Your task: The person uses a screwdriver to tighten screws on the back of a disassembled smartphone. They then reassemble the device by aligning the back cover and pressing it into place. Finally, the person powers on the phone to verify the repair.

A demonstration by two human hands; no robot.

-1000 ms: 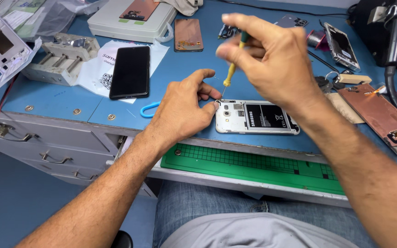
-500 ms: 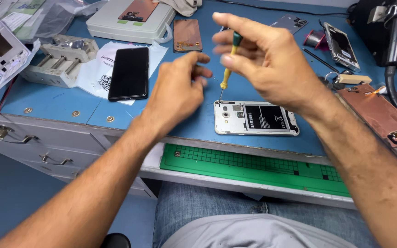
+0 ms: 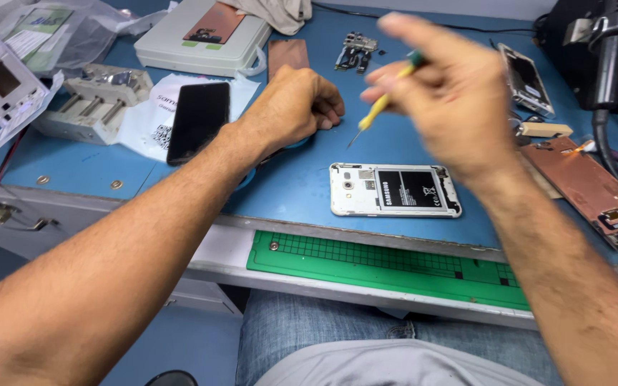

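A white phone (image 3: 395,190) lies face down with its back cover off on the blue bench (image 3: 295,179), its black battery showing. My right hand (image 3: 452,93) hovers above and behind it, blurred, gripping a small yellow-handled screwdriver (image 3: 379,107) whose tip points down to the left. My left hand (image 3: 295,107) is curled into a loose fist over the bench, left of the phone; whether anything small is inside it I cannot tell. A blue loop (image 3: 248,174) peeks out under my left wrist.
A black phone (image 3: 198,120) lies on white paper at the left. A green cutting mat (image 3: 395,268) runs along the front ledge. Copper-coloured phone frames (image 3: 588,189) lie at the right, a white flat box (image 3: 202,39) and loose parts (image 3: 355,51) at the back.
My left hand has lifted off the white phone's left end and moved back and left, closing into a fist. My right hand with the screwdriver has shifted right and is in motion.
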